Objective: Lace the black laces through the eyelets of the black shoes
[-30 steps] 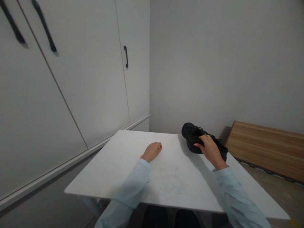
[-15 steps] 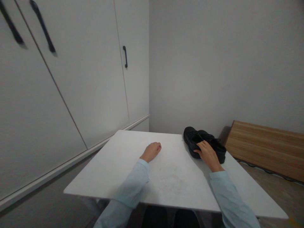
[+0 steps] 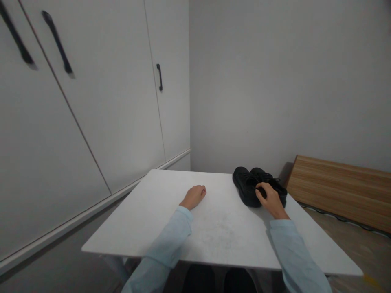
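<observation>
A pair of black lace-up shoes (image 3: 247, 191) stands side by side at the far right of the white table (image 3: 165, 211), toes pointing away from me. My right hand (image 3: 270, 199) is over the opening of the nearer shoe. Its thumb and forefinger curl toward each other in a pinch, with dark shoe showing through the gap behind them. Whatever lies between the fingertips is too small and dark to make out. My left hand (image 3: 194, 197) rests on the table's middle, loosely curled into a fist with nothing visible in it.
White cupboard doors (image 3: 116, 101) with black handles rise along the left. Behind the table is a plain grey wall (image 3: 275, 81). A wood-grain board (image 3: 342, 187) leans low at the right, beyond the shoes.
My right hand has let go of the near shoe's side, and its thumb has come up toward the forefinger. The shoes and my left hand stay in place; the view has shifted slightly.
</observation>
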